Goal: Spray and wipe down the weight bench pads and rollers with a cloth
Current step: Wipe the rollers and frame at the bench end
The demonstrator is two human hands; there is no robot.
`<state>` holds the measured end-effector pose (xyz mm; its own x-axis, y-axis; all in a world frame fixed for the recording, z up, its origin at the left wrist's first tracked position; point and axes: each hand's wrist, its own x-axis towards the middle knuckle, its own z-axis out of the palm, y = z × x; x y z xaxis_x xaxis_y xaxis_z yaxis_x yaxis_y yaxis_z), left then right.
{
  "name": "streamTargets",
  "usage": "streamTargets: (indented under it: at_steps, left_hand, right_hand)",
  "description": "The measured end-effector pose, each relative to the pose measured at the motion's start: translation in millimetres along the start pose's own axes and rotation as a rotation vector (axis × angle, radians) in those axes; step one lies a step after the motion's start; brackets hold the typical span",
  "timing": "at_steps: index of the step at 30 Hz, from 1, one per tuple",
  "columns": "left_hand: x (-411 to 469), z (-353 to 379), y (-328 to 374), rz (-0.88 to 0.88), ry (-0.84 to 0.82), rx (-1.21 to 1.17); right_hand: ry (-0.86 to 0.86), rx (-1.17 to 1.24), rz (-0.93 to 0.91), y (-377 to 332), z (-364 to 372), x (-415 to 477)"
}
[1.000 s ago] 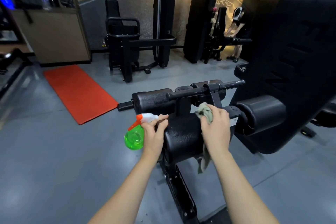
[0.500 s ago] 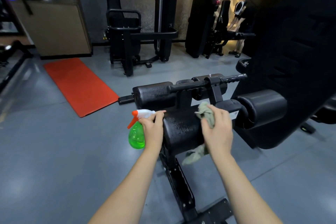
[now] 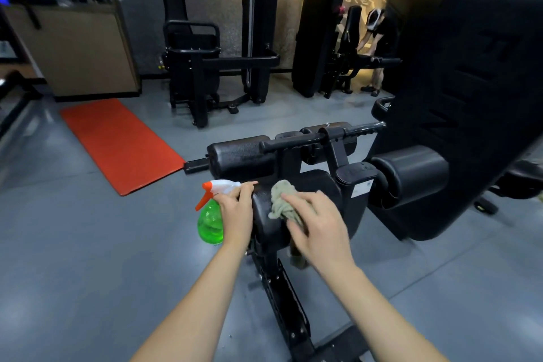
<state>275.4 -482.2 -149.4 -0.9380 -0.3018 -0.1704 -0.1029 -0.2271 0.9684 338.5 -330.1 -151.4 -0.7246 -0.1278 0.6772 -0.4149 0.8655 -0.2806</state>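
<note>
- Left of the roller [image 3: 318, 182], the left hand [image 3: 236, 214] grips the bottle [image 3: 210, 225] at its neck.
- On the roller's top, the right hand [image 3: 320, 232] presses the cloth [image 3: 282, 204], fingers spread flat.
- Wiping is in hand; next, the cloth likely needs sweeping across the rest, then the far rollers [image 3: 238, 157] and pad [image 3: 476, 82].

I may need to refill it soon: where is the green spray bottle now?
In the head view, the green spray bottle hangs just left of the near roller pad, gripped by the left hand.
</note>
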Motion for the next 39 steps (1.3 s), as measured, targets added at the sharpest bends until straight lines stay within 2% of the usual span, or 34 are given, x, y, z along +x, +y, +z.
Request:
streamTargets:
  at_steps: [1, 4, 5, 8, 10, 12, 13, 14, 16, 18, 21, 23, 25, 28, 30, 32, 34, 37, 39]
  left_hand:
    - [-1.5, 0.3, 0.5, -0.007, -0.011, 0.005]
    - [-1.3, -0.2, 1.6, 0.002, 0.006, -0.04]
    - [-2.5, 0.1, 3.2, 0.004, 0.03, -0.046]
    - [-6.0, 1.2, 9.9, 0.017, 0.049, -0.076]
    - [-7.0, -0.2, 7.7, 0.013, 0.058, -0.106]
    - [-5.5, -6.9, 0.4, 0.009, -0.03, -0.203]
    - [-4.2, -10.0, -3.6, 0.078, -0.081, -0.107]
    - [-6.5, -10.1, -2.7, 0.053, -0.115, -0.088]
    - [-11.6, -6.3, 4.9, 0.048, -0.037, -0.016]
    - [-5.2, -2.0, 7.7, -0.014, 0.035, -0.063]
    - [-1.3, -0.3, 5.0, -0.052, 0.034, -0.092]
    - [-1.9, -0.5, 5.5, -0.057, 0.043, -0.093]
    - [-1.0, 0.5, 4.7, -0.035, 0.051, -0.082]
    - [1.5, -0.9, -3.8, 0.064, 0.018, 0.024]
    - [4.8, -1.1, -8.1, 0.09, -0.01, 0.061]
    - [3.3, 0.5, -4.2, 0.085, 0.04, 0.025]
    - [4.7, 1.9, -1.5, 0.063, 0.073, -0.048]
    - [4.2, 2.4, -1.2, 0.058, 0.073, -0.054]
    - [6.0, 3.8, -2.8, 0.039, 0.081, -0.035]
  right_hand:
    - [0.011, -0.024, 0.084, 15.3, -5.3, 6.1]
    - [0.103, 0.008, 0.505, 44.2, -16.7, 29.0]
    - [0.12, -0.008, 0.56, 42.7, -15.5, 34.3]
    - [0.102, -0.074, 0.416, 5.0, 4.2, 33.8]
    - [0.075, 0.006, 0.296, -31.4, 20.3, 22.1]
    - [0.032, 0.096, 0.173, -53.1, 27.7, 9.8]
    - [0.012, 0.117, 0.104, -53.9, 27.1, 8.2]
    - [-0.012, 0.113, 0.036, -49.3, 24.3, 9.4]
    - [-0.067, 0.045, -0.045, -32.8, 14.5, 18.3]
    - [-0.071, -0.055, 0.041, -8.7, 4.1, 33.4]
    - [0.006, -0.102, 0.394, 26.8, -3.2, 53.6]
    - [0.046, -0.079, 0.491, 22.7, 2.9, 55.9]
    - [0.079, 0.0, 0.44, -7.7, 18.0, 48.6]
    - [0.104, 0.153, 0.238, -52.2, 32.6, 24.4]
    - [0.093, 0.184, 0.096, -46.8, 28.1, 18.8]
    - [0.064, 0.075, -0.007, -20.9, 18.0, 27.3]
    - [0.053, -0.044, 0.083, 7.2, 7.2, 44.6]
    - [0.068, -0.066, 0.455, 30.1, 0.1, 66.1]
    - [0.126, -0.022, 0.503, 21.6, 5.1, 65.5]
